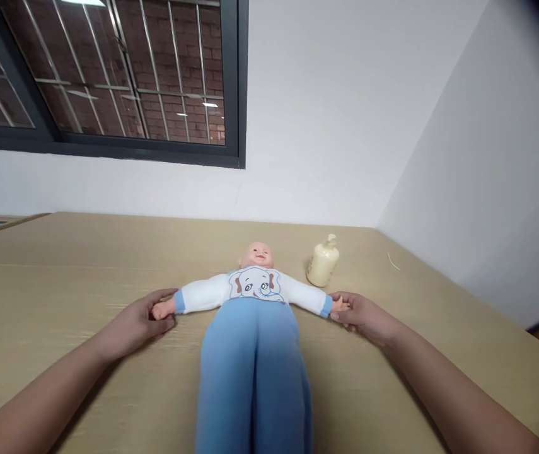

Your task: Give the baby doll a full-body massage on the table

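Note:
A baby doll (256, 340) lies on its back on the tan tabletop, its head toward the wall and both arms stretched out sideways. It wears a white long-sleeved top with an elephant print and blue cuffs, and blue trousers whose lower ends run out of view. My left hand (144, 321) is closed round the doll's hand at the left, thumb below and fingers above. On the other side, my right hand (359, 315) grips the doll's other hand between thumb and fingers. Both of the doll's sleeves are pulled nearly straight.
A cream pump bottle (323, 261) stands beyond the doll's arm at the right. Farther right lies a thin pale strip (393, 261) on the tan table (84, 252). White walls border the table behind and at right; a dark-framed barred window (241, 82) is at upper left.

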`<action>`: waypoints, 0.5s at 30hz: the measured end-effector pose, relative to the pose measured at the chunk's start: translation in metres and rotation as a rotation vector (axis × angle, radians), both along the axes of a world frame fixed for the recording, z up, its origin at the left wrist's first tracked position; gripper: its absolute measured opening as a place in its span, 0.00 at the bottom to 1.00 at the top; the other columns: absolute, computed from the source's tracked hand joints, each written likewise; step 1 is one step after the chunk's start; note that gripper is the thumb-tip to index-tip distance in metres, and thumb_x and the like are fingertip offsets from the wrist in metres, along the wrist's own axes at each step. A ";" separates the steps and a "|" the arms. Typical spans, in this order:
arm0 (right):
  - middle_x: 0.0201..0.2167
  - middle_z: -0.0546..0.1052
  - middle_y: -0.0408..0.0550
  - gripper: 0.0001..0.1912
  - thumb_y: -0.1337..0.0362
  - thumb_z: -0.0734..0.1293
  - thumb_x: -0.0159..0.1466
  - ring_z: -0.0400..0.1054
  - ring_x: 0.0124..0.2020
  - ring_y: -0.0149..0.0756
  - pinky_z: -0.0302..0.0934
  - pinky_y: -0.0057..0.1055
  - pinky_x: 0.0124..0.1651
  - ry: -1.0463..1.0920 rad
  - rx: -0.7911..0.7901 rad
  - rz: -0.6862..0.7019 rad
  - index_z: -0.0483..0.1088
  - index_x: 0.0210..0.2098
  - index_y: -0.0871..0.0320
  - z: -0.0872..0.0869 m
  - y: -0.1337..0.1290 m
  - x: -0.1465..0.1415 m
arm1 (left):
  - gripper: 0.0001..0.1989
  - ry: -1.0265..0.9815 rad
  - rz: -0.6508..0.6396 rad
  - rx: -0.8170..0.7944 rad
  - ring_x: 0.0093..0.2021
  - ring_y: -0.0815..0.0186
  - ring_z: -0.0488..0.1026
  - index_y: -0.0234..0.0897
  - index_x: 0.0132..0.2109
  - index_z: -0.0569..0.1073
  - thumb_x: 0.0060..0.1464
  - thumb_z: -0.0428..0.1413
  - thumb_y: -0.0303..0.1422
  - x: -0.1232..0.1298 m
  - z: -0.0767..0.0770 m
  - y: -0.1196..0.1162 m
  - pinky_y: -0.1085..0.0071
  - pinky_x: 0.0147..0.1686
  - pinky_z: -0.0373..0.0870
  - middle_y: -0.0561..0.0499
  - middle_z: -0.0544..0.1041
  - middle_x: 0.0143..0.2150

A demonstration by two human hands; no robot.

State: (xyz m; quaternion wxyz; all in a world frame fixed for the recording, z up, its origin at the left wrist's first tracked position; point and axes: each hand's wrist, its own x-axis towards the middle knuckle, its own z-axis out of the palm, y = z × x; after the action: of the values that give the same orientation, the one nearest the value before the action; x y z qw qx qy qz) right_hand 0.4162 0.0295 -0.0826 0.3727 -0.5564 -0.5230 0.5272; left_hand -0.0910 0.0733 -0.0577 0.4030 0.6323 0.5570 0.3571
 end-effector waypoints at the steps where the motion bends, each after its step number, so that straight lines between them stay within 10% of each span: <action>1: 0.26 0.70 0.40 0.25 0.54 0.79 0.54 0.56 0.23 0.26 0.45 0.26 0.24 -0.013 0.000 0.006 0.75 0.47 0.58 0.002 -0.001 -0.001 | 0.29 0.046 0.004 0.020 0.37 0.51 0.77 0.40 0.47 0.79 0.35 0.69 0.45 0.001 0.001 0.000 0.66 0.32 0.72 0.46 0.82 0.37; 9: 0.24 0.72 0.43 0.19 0.52 0.78 0.56 0.58 0.22 0.26 0.52 0.25 0.24 0.225 0.017 0.016 0.74 0.30 0.61 0.002 -0.001 0.001 | 0.33 -0.124 -0.107 -0.103 0.47 0.47 0.78 0.37 0.56 0.73 0.48 0.65 0.51 -0.008 -0.012 0.004 0.57 0.45 0.74 0.41 0.81 0.48; 15: 0.47 0.80 0.54 0.20 0.48 0.74 0.61 0.76 0.47 0.41 0.69 0.37 0.53 0.416 0.008 -0.153 0.75 0.42 0.57 0.004 0.000 -0.020 | 0.33 -0.505 -0.010 -0.071 0.54 0.47 0.76 0.37 0.50 0.75 0.43 0.68 0.54 0.019 -0.012 -0.001 0.55 0.52 0.73 0.38 0.80 0.52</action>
State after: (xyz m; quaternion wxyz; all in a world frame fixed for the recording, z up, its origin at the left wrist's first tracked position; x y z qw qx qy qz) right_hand 0.3965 0.0296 -0.0788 0.5136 -0.4721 -0.3934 0.5988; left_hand -0.0715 0.0720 -0.0700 0.5531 0.5114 0.4476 0.4820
